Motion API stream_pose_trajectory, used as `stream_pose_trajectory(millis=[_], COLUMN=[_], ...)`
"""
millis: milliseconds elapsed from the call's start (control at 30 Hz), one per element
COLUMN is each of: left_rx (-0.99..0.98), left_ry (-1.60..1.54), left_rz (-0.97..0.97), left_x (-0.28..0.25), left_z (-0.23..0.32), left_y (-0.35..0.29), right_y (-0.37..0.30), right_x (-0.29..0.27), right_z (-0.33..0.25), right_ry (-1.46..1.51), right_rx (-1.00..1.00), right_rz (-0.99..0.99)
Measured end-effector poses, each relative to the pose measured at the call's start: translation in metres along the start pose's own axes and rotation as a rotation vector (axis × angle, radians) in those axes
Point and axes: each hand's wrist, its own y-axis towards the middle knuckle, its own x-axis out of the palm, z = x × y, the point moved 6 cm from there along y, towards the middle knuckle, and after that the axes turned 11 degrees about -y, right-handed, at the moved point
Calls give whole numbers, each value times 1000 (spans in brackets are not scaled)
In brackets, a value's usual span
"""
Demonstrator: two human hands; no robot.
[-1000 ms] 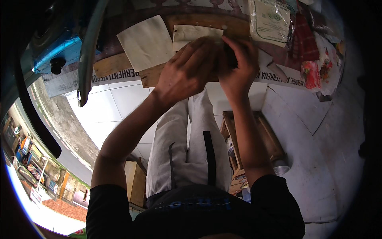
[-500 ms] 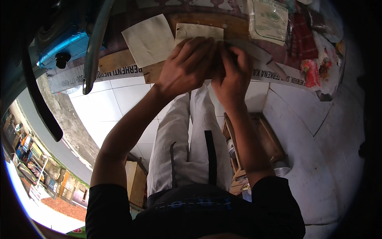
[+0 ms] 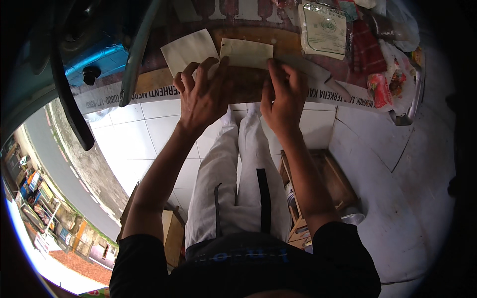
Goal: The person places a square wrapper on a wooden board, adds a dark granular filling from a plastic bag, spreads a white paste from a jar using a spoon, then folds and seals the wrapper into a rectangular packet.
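A pale, thin, dough-like rectangular sheet (image 3: pixel 247 52) lies flat on a brown wooden board (image 3: pixel 248 79). At its near left corner is my left hand (image 3: pixel 201 94), fingers spread and bent, the index fingertip by the sheet's edge. My right hand (image 3: pixel 284 97) is at the near right corner; its index fingertip touches the sheet and the thumb sits apart, lower down. Nothing shows gripped in either hand. A second pale sheet (image 3: pixel 190 51), roughly square, rests just left of the first and is partly covered by my left fingers. Right of my right hand lies a knife (image 3: pixel 319 74).
A clear packet with a pale printed label (image 3: pixel 324 31) lies at the far right, beside a dark red cloth (image 3: pixel 368 47) and a plastic bag with red wrappers (image 3: pixel 395 79). Dark metal bars (image 3: pixel 139 54) and a shiny blue box (image 3: pixel 102 62) stand at the left. Below is a wooden stool (image 3: pixel 333 179).
My hands have parted from over the sheet; the left moved left and its fingers spread. The sheet's near edge now shows. The view has shifted slightly.
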Motion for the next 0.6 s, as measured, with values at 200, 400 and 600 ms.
stream_pose_trajectory(millis=[200,400,600], left_rx=[-37,-86,-183], left_ry=[-66,-79,-164], left_rz=[-34,52,76], left_x=[3,-4,-8], left_z=[-1,-4,-9], left_y=[3,5,10], right_y=[-2,-1,6], right_x=[-1,-5,-11], right_z=[-2,-4,0], right_ry=[-26,2,138], right_rx=[-20,16,117], right_rz=[39,37,64])
